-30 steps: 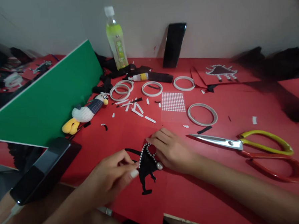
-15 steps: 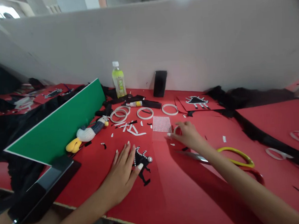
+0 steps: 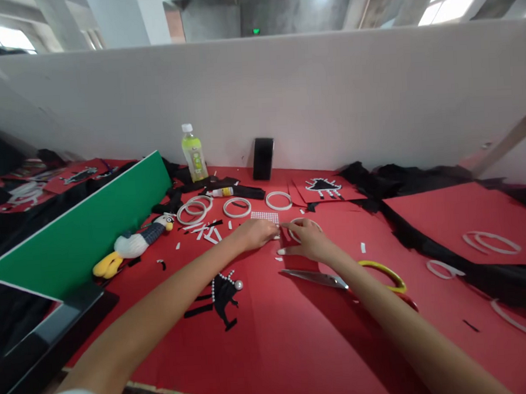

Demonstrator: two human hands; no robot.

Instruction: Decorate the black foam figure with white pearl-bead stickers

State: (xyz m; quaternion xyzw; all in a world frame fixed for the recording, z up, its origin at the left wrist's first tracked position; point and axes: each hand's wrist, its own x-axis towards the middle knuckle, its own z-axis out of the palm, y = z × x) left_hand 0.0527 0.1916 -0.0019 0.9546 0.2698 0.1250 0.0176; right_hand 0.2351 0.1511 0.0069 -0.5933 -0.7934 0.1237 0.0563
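Head view: toward the far edge of the surface point(image 3: 306, 347), the pearl-sticker sheet point(image 3: 264, 215) is apparently steadied by the left hand point(image 3: 261, 233), grip indeterminable. The right hand point(image 3: 307, 240) is held spread just beside it.

A red table point(image 3: 288, 342) bears scissors point(image 3: 315, 278), pale rings point(image 3: 279, 209), a bead sheet point(image 3: 264, 216) and a black cutout point(image 3: 224, 291).

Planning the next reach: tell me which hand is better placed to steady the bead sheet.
Probably the left hand: its fingers are at the bead sheet's near part, while the right hand sits farther right.
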